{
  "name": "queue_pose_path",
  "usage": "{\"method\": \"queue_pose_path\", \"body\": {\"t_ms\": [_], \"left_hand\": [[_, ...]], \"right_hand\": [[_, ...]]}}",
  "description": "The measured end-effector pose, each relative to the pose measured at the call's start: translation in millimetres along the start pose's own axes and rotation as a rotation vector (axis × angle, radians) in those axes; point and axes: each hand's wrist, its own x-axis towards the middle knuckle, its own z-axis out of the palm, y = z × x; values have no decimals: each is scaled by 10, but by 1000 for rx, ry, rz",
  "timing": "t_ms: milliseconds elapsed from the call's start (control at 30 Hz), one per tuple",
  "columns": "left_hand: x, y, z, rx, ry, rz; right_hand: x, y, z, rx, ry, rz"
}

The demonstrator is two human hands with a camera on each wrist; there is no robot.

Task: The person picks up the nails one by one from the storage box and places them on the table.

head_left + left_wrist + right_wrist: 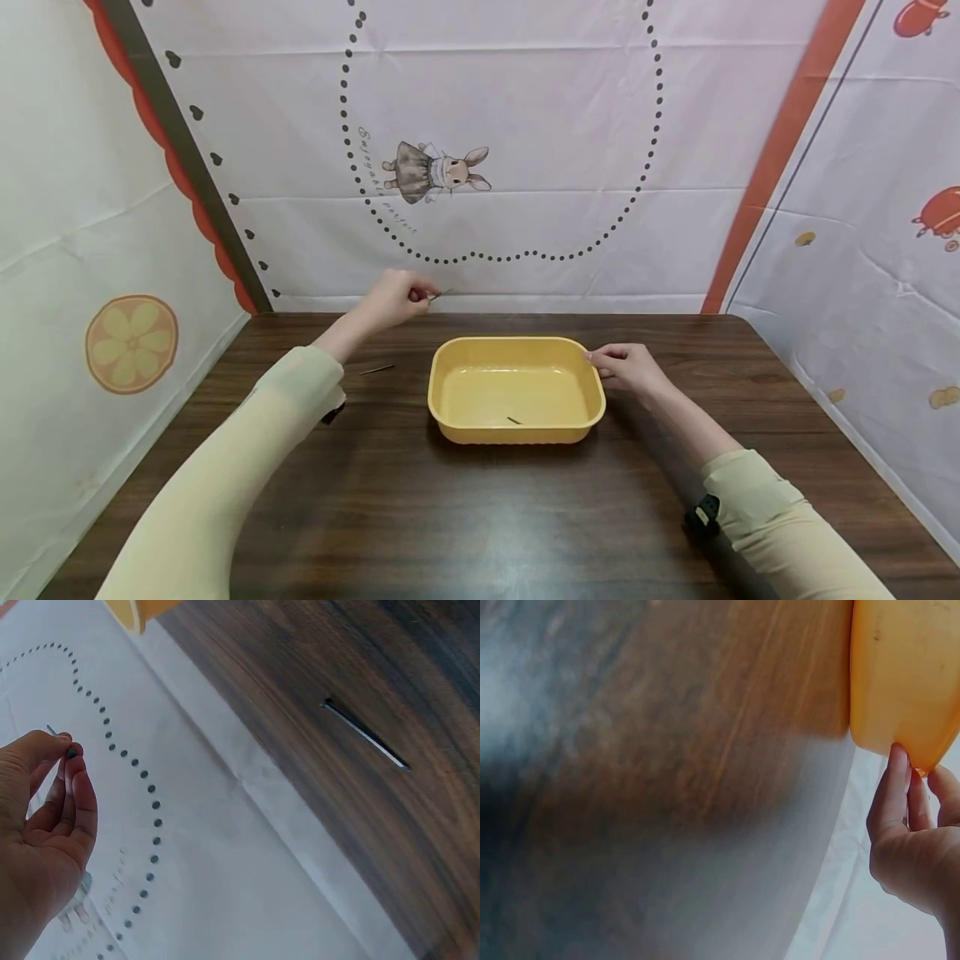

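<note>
In the head view, a slim, dark, nail-like metal rod (442, 294) sits in the narrow, pinching grip of the left hand (397, 298), raised above the far side of the dark wood-grained tabletop (480, 517). A second slim dark rod (377, 369) lies left of a deep yellow rectangular tray (517, 435) with rounded corners; a short dark rod (513, 421) rests inside, by the near wall. The right hand (630, 367) pinches the tray's right rim. The pale yellow left sleeve (262, 433) passes close to the second rod, and a white printed cloth (525, 125) hangs behind.

The left wrist view shows what the head view barely hints at: the second rod has a thicker head and a shiny shank (much like a nail).

The right wrist view adds the tray's outer side, with small dark marks, and the fingertips on its edge.
</note>
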Motion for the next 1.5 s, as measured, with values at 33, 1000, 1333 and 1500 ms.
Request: {"method": "queue_pose_path", "body": {"t_ms": [33, 1000, 1333, 1500], "left_hand": [[-18, -21, -6, -4, 5, -11], [-742, -640, 101, -89, 131, -294], [-995, -918, 165, -57, 156, -391], [-1074, -1011, 215, -60, 140, -418]], "right_hand": [[5, 5, 1, 4, 6, 4], [39, 54, -14, 26, 19, -3], [27, 48, -21, 26, 15, -11], [20, 50, -16, 14, 10, -12]]}}
